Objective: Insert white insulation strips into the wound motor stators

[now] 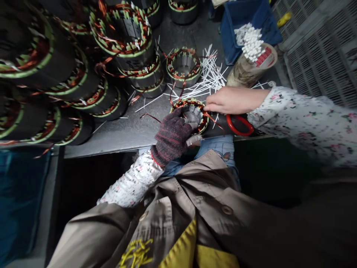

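Note:
A copper-wound motor stator [200, 124] with green insulation lies on the dark metal bench [117, 143], right in front of me. My left hand [171, 137], in a dark knit glove with red flecks, covers the stator's near side, with its fingers reaching towards the bore. The fingertips of my bare right hand [223, 102] touch the stator's far rim. Whether they pinch anything is hard to see. Red-handled scissors [240, 125] lie under my right wrist.
Several wound stators [69, 89] stand crowded on the bench at left and behind. A loose pile of white insulating strips [209, 76] lies beyond my hands. At the back right are a blue bin [237, 33] of white pieces, a taped bag [245, 70] and a grey plastic crate [320, 52].

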`<control>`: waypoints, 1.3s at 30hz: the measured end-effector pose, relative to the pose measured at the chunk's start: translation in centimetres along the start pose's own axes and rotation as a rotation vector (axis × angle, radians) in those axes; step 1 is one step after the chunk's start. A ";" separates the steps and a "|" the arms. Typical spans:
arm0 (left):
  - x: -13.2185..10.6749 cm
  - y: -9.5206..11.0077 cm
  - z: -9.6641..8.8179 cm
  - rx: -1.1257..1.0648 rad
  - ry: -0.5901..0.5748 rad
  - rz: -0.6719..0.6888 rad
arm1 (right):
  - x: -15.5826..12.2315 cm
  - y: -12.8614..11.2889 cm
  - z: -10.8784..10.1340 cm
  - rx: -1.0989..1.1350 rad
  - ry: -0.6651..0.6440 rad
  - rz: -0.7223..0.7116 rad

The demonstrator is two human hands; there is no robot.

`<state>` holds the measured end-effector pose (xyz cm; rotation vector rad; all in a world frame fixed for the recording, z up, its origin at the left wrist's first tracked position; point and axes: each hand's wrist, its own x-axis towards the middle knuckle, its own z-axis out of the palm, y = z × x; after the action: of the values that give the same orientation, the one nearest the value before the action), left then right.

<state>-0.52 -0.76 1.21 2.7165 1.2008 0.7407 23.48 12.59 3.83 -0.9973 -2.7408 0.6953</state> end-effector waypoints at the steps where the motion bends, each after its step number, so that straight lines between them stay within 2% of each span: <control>1: 0.0 0.0 0.0 -0.012 0.002 -0.002 | -0.1 -0.2 0.1 0.057 0.041 0.029; 3: -0.1 -0.1 0.1 -0.012 -0.003 -0.015 | -0.7 -0.8 0.7 0.202 0.186 0.104; 6: 0.0 -0.1 0.2 -0.003 0.000 -0.021 | -1.8 -1.7 2.8 0.366 0.400 0.202; 9: 0.1 -0.1 0.3 -0.019 -0.006 -0.007 | -1.8 -2.6 5.1 0.337 0.458 0.224; 11: 0.1 -0.1 0.4 -0.008 -0.012 -0.009 | -0.7 -2.8 5.8 0.258 0.425 0.193; 14: 0.2 0.1 0.5 0.027 -0.011 -0.014 | 1.8 -2.5 5.7 0.114 0.309 0.119; 18: 0.1 0.5 0.5 0.037 0.083 0.008 | 3.4 -2.0 5.1 -0.052 0.205 0.060; 20: 0.0 0.7 0.7 0.048 0.144 0.020 | 3.5 -2.4 4.5 -0.130 0.134 0.071; 23: -0.1 0.6 0.8 0.083 0.156 0.012 | 3.7 -4.2 2.5 -0.250 0.014 0.126; 25: -0.1 0.5 0.9 0.086 0.135 0.012 | 4.7 -5.9 0.8 -0.307 0.080 0.138; 27: -0.1 0.4 0.9 0.072 0.138 0.021 | 6.5 -7.7 -0.7 -0.335 0.259 0.099; 29: -0.1 0.4 0.8 0.055 0.144 0.030 | 9.3 -9.4 -1.6 -0.344 0.436 -0.004; 31: -0.1 0.3 0.8 0.047 0.137 0.035 | 12.9 -10.6 -1.9 -0.343 0.532 -0.123; 33: -0.1 0.3 0.8 0.044 0.107 0.036 | 16.7 -11.0 -2.1 -0.331 0.527 -0.178; 35: -0.1 0.2 0.8 0.044 0.089 0.031 | 19.9 -10.7 -2.6 -0.312 0.453 -0.190; 37: -0.1 0.2 0.8 0.038 0.100 0.032 | 22.0 -10.2 -3.5 -0.306 0.366 -0.235; 39: -0.1 0.2 0.9 0.027 0.126 0.038 | 22.6 -9.7 -4.4 -0.313 0.308 -0.298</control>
<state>-0.07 -0.89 0.44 2.7586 1.1938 0.9202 1.80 22.09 11.73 -0.6527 -2.6787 0.0597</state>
